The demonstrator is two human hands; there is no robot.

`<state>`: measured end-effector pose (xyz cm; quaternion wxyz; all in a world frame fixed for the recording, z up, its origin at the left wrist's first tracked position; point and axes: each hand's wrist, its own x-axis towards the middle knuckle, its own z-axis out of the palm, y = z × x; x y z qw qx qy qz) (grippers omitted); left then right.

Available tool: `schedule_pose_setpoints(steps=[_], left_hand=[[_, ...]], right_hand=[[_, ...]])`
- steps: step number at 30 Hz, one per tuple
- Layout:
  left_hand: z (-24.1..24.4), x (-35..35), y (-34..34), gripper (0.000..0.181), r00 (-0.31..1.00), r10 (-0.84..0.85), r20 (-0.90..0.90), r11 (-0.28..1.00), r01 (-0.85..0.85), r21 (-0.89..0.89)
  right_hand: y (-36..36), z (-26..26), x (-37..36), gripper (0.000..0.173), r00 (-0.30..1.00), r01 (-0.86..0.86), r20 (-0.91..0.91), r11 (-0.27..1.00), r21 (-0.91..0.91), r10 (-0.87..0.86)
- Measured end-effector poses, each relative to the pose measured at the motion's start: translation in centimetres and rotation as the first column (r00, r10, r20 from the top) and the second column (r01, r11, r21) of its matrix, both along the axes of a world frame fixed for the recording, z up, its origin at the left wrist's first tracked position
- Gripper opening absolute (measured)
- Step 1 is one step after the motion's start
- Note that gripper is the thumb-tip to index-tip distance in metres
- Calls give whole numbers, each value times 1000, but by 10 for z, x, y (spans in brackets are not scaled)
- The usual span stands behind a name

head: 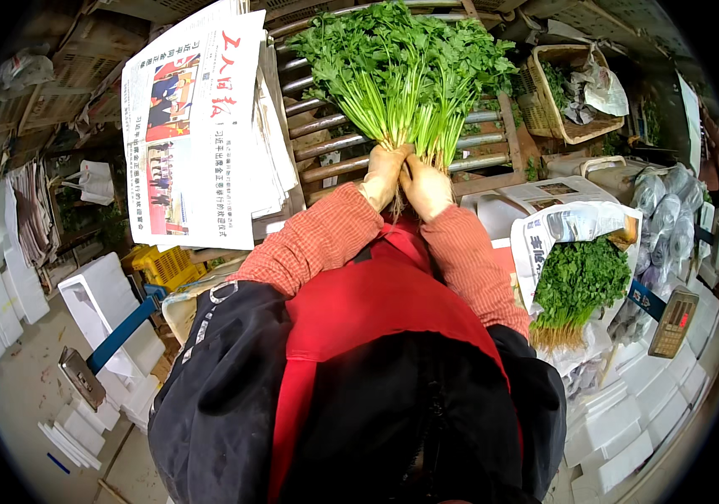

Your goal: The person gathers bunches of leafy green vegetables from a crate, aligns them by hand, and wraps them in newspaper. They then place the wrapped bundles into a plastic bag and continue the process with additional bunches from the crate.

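A large bunch of leafy green herbs with pale stems (403, 88), coriander or celery by its look, lies fanned out on a slatted rack of metal bars (328, 151). Its leaves point away from me and the stems narrow toward my body. Around the root end, my left hand (384, 171) is closed on the left part of the stems. My right hand (427, 187) presses against it and grips the right part. Thin roots hang below the fingers. Both hands touch each other, so some stem ends are hidden.
Left of the rack lies a thick stack of newspapers (208, 189). At right, more greens (580, 290) rest in newspaper on a scale with a display (673, 322). A plastic basket (526, 94) holds crumpled paper. White foam boxes (107, 315) and a yellow crate (161, 268) stand lower left.
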<state>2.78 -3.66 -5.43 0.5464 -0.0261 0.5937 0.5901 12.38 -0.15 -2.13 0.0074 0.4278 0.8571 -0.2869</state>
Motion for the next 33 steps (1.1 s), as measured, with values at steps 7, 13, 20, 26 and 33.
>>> schedule_pose_setpoints(steps=[7,13,20,26,33], left_hand=[[11,-22,-9,17,967,-170,190,984,176,-15],[6,-35,-6,13,913,-374,163,922,385,-39],[8,-37,-20,26,716,-570,-403,821,496,-281],[17,-18,-13,27,900,-382,-209,923,380,-50],[7,-7,-2,16,896,-280,345,960,270,79]], right_hand=[[57,-7,56,39,886,444,-61,878,-179,-460],[43,-22,25,34,917,392,50,918,54,-395],[34,-30,64,48,889,454,16,880,-139,-457],[27,-33,51,33,769,389,-235,728,-565,-594],[24,-39,31,21,417,336,-284,436,-835,-864]])
